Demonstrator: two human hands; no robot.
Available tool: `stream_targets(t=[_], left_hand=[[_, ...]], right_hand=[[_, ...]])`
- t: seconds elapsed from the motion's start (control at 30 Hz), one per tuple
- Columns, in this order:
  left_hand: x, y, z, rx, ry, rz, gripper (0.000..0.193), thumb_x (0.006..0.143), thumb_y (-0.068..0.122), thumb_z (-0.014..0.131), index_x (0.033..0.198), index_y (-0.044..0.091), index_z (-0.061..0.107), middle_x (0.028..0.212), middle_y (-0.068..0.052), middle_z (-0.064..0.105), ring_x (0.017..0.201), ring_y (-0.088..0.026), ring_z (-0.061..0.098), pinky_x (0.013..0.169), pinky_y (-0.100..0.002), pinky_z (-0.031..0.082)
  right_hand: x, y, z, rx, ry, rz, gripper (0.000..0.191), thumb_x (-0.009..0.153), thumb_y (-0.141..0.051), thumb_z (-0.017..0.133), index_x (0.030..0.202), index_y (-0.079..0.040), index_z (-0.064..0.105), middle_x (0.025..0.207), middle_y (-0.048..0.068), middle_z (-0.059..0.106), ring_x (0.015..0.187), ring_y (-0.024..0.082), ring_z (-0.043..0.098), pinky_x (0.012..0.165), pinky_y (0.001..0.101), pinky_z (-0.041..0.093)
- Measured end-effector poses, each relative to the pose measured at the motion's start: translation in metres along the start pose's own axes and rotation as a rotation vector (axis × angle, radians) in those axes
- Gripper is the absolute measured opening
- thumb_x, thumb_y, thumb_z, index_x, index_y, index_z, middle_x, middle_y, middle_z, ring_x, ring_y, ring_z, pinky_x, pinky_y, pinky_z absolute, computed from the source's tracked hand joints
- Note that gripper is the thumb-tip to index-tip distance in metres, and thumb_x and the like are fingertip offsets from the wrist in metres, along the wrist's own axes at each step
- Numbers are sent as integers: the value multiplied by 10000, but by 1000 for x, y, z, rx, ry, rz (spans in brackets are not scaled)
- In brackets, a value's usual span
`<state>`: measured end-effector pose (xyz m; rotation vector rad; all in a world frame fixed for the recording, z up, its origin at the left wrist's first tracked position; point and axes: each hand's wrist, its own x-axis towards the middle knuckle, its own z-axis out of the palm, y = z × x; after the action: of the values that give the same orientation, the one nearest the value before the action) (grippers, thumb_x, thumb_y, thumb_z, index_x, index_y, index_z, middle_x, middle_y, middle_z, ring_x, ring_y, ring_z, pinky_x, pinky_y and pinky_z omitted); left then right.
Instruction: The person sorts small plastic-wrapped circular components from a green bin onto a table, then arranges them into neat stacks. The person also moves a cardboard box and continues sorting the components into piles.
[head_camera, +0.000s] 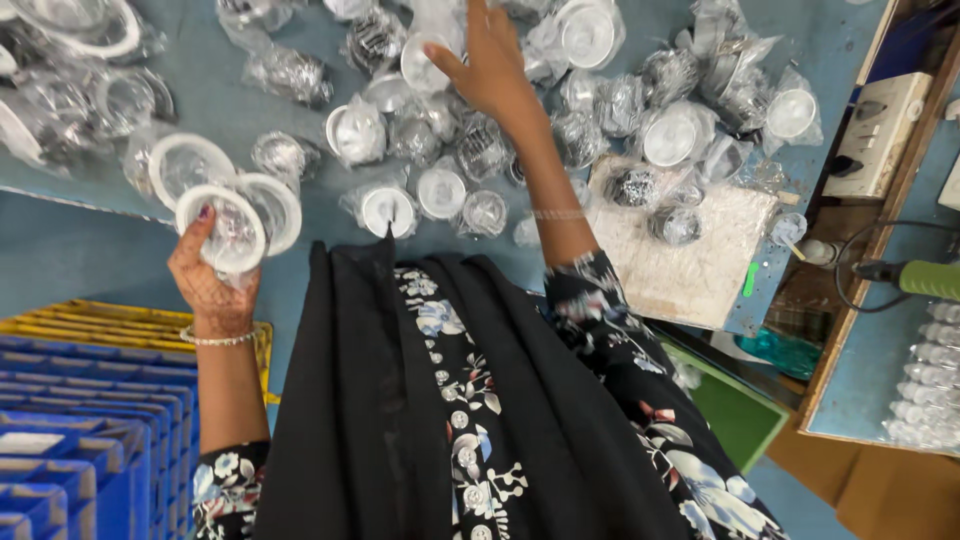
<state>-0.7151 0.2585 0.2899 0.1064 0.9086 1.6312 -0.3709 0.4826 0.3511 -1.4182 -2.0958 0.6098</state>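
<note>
Spread over a blue-green worktable (210, 75), seen from the head camera, lay a loose heap of round white-rimmed light fittings sealed in clear plastic bags (480, 150). Everything below is placed from that heap.

On its near left edge, the left hand (215, 270) was raised with its fingers closed round one bagged round white-rimmed fitting (228, 228), its flat face turned up toward the camera and two more fittings of the same kind just behind it. Over the far middle of the heap the right hand (492, 62) was stretched out, fingers spread and partly curled, its thumb touching a small bagged white disc-shaped fitting (422, 62); whether it had a firm grip I could not tell. So the right hand was the one reaching deep into the heap, the left waiting at the near edge (with its piece already up off the table).

Right of the heap lay a pale square foam slab (690, 255); beyond it, a white switch box (880, 135) and a green-handled tool (925, 278) with a black cable. Near and left of the heap stood stacked blue plastic crates (90, 420).
</note>
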Motion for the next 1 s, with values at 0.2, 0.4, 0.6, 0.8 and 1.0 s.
stream_targets(t=[0.2,0.4,0.6,0.8,1.0], left_hand=[[5,1,3,39,61,1,413,948,93,659,1326,-66,610,1269,-175,693,1192,-283,700,1096,-422,574],[9,-6,9,54,83,-54,373,954,93,668,1296,-48,621,1213,-161,709,1118,-280,713,1016,-413,591],[20,-11,22,93,125,-79,347,969,92,676,1284,-47,639,1204,-155,710,1106,-267,716,993,-389,592],[32,-8,23,101,162,-101,332,955,109,667,1253,-37,650,1184,-152,720,1087,-263,722,980,-395,596],[49,-5,6,137,194,-62,333,969,90,674,1276,-35,649,1207,-153,719,1110,-262,718,1007,-397,590]], right_hand=[[15,71,101,111,52,225,683,877,-244,749,1446,-27,439,1369,275,553,1300,439,525,1103,480,439],[17,41,103,189,243,15,558,882,-115,669,1412,-81,501,1357,218,599,1279,401,566,1091,461,435],[-2,36,105,186,-25,211,430,997,-257,613,1408,-148,547,1250,169,644,1168,353,630,1002,444,513],[16,84,90,244,-128,-143,356,950,-286,704,1210,-46,664,1120,199,672,1028,360,635,871,444,510],[77,148,36,304,18,268,211,1022,-212,622,1108,-39,706,1053,139,719,946,264,690,866,372,563]])
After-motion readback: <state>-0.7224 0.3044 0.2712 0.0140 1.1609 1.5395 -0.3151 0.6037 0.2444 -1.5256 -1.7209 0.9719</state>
